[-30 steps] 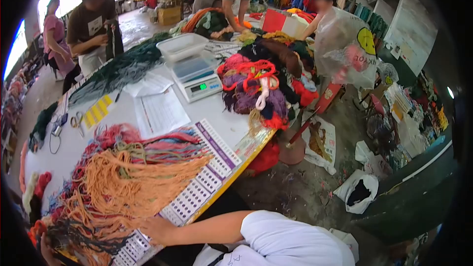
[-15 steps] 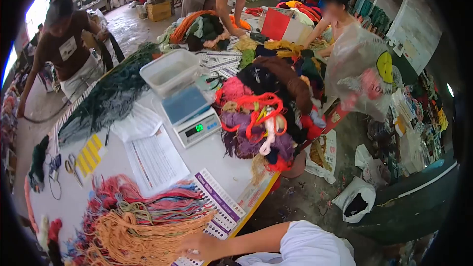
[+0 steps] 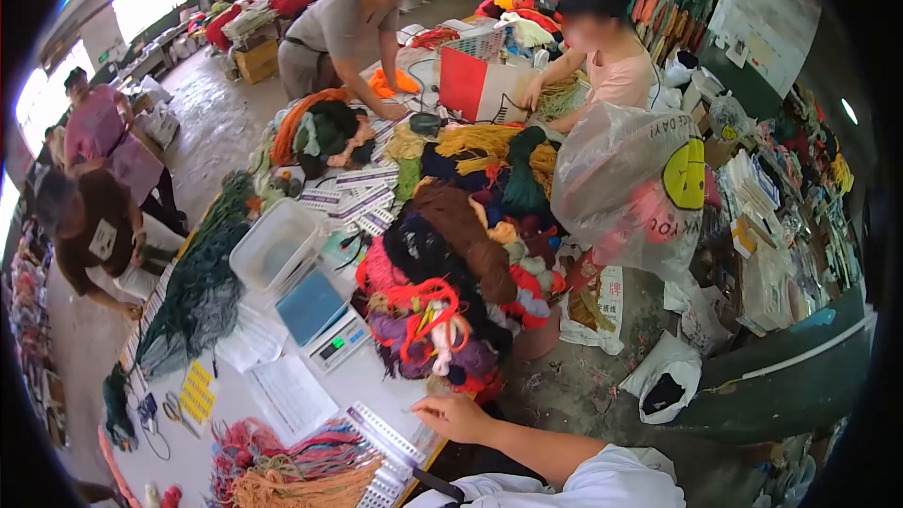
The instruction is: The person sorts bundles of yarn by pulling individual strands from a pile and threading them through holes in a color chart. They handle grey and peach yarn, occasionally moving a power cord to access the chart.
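Note:
My right hand [image 3: 456, 419] hovers over the table's near right edge, its fingers curled together. Whatever they pinch, if anything, is too small to make out. Just left of it lies a long white card [image 3: 384, 431] with purple print and rows of holes. Beyond the card are hanks of pink and blue yarn [image 3: 315, 447], and peach-orange yarn [image 3: 306, 486] spreads in front of them. A heap of mixed yarn [image 3: 414, 329] rises beyond the hand, with red strands on top. My left hand is out of view.
A digital scale [image 3: 336, 346] stands mid-table beside a clear plastic tub [image 3: 273, 249]. Printed sheets [image 3: 290, 400], scissors [image 3: 176, 411] and dark green yarn [image 3: 193, 296] lie leftward. Several people stand around the table. A filled plastic bag [image 3: 625, 188] is at right.
My right hand has left the orange yarn and moved up and right, past the card. The view has shifted, showing more of the room. The person at left has bent lower.

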Demonstrator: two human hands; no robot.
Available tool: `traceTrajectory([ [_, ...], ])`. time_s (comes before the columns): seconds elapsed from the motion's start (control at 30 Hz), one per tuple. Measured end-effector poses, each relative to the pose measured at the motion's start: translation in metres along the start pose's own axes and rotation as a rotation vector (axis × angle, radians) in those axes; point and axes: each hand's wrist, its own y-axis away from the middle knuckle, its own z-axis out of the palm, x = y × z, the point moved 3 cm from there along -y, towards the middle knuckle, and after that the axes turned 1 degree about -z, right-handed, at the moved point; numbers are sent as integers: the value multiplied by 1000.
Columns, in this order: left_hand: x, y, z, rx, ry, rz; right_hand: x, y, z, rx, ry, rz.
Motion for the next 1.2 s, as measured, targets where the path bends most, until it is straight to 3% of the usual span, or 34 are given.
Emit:
traceTrajectory([
  [0.1, -10, -52, 101, -67, -9, -51, 52, -32, -79, 98, -59, 46],
  [0.17, -15, -78, 160, -111, -5, -121, 87, -47, -130, 322, -91, 107],
  [0.23, -35, -98, 216, -154, 44, -166, 95, -58, -183, 340, -205, 243],
  [0.33, -50, -112, 300, -195, 109, -220, 109, -75, -241, 325, -203, 266],
  [0.37, -44, -124, 318, -183, 319, -74, 120, -78, -251, 322, -202, 291],
  [0.43, -39, -142, 318, -383, 216, 129, 143, -87, -261, 324, -263, 317],
  [0.5, -16, -158, 353, -531, 484, 94, 142, -96, -269, 336, -347, 344],
  [0.63, 13, -169, 379, -523, 573, 181, 135, -118, -270, 304, -392, 344],
  [0.7, 16, -168, 382, -393, 610, 174, 134, -138, -276, 402, -308, 192],
  [0.77, 8, -168, 383, -282, 646, 143, 143, -186, -296, 666, -320, -73],
  [0.87, -14, -166, 387, -167, 700, 104, 106, -262, -366, 867, -860, -6],
  [0.97, -37, -157, 389, -71, 774, 69, 116, -341, -439, 1286, -755, -141],
  [1.03, -49, -148, 384, -23, 835, 48, 68, -369, -487, 1465, -529, -496],
  [1.1, -58, -138, 380, 9, 863, 76, 78, -416, -514, 1252, -1065, 85],
  [1.2, -64, -128, 380, 19, 900, 113, 113, -437, -522, 1102, -1458, 251],
])
